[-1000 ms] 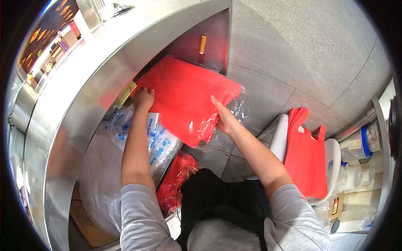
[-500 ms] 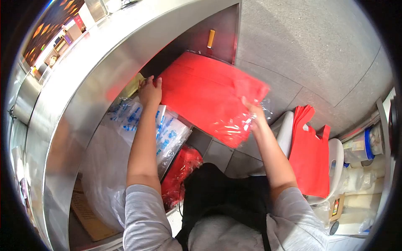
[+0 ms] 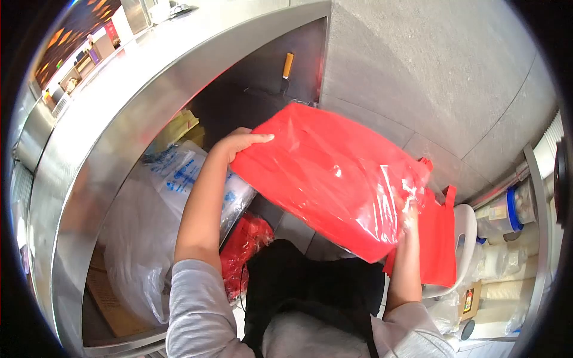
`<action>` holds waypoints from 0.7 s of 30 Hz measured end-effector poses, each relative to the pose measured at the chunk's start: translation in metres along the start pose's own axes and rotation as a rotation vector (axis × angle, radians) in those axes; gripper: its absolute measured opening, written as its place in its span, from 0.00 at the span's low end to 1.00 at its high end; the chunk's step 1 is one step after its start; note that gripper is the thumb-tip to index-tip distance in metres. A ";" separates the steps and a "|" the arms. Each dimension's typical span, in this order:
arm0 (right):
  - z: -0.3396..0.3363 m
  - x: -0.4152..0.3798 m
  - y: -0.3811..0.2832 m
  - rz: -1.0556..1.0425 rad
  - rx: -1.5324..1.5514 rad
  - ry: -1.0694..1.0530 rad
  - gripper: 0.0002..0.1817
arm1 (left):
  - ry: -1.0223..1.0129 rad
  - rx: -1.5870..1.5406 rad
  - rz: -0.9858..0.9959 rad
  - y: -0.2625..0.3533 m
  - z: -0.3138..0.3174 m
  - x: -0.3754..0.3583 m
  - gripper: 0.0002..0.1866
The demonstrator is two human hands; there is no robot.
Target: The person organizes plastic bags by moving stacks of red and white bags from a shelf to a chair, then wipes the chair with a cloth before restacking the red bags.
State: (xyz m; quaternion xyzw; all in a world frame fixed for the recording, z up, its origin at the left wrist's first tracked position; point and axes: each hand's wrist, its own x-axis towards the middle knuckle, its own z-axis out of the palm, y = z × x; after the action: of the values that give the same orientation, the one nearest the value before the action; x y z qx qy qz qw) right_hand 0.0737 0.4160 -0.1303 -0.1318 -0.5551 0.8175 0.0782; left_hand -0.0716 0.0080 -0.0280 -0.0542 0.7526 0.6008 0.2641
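Under a steel counter (image 3: 149, 89), left hand (image 3: 239, 143) and right hand (image 3: 407, 206) grip a slippery plastic-wrapped red pack (image 3: 328, 173), which could slide loose.

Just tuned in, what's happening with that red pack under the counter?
A person holds a plastic-wrapped pack of red bags in both hands, clear of the shelf space under the steel counter. The left hand grips its upper corner; the right hand holds its far edge through the wrap. A loose red bag lies on the white stool behind.

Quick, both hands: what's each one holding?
Left hand: gripping the plastic-wrapped pack of red bags at its upper left edge.
Right hand: gripping the same pack's right end.
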 end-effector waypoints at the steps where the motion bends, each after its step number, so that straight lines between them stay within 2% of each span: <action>1: -0.011 -0.007 -0.007 -0.019 0.003 0.026 0.19 | -0.047 -0.064 0.024 0.002 0.008 -0.005 0.27; 4: -0.050 -0.033 -0.028 -0.099 0.002 0.161 0.19 | -0.129 -0.237 0.330 0.009 0.041 -0.014 0.25; 6: -0.084 -0.051 -0.047 -0.156 -0.011 0.264 0.19 | -0.123 -0.296 0.453 0.023 0.071 -0.026 0.26; 7: -0.101 -0.061 -0.057 -0.182 -0.021 0.317 0.20 | -0.152 -0.297 0.481 0.033 0.088 -0.036 0.29; 11: -0.162 -0.102 -0.087 -0.234 -0.078 0.500 0.21 | -0.310 -0.236 0.553 0.055 0.141 -0.036 0.30; 15: -0.209 -0.152 -0.086 -0.146 -0.154 0.623 0.21 | -0.350 -0.250 0.506 0.051 0.199 -0.026 0.30; 18: -0.230 -0.175 -0.072 -0.041 -0.215 0.669 0.22 | -0.465 -0.248 0.414 0.033 0.236 -0.003 0.29; 21: -0.256 -0.170 -0.056 0.047 -0.336 0.675 0.23 | -0.540 -0.209 0.163 -0.006 0.284 0.032 0.31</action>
State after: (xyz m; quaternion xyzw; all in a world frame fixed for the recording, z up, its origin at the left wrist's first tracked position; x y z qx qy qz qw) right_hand 0.3119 0.6172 -0.1459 -0.4175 -0.6211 0.6273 0.2153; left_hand -0.0020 0.2789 -0.0870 0.1411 0.5911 0.6869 0.3986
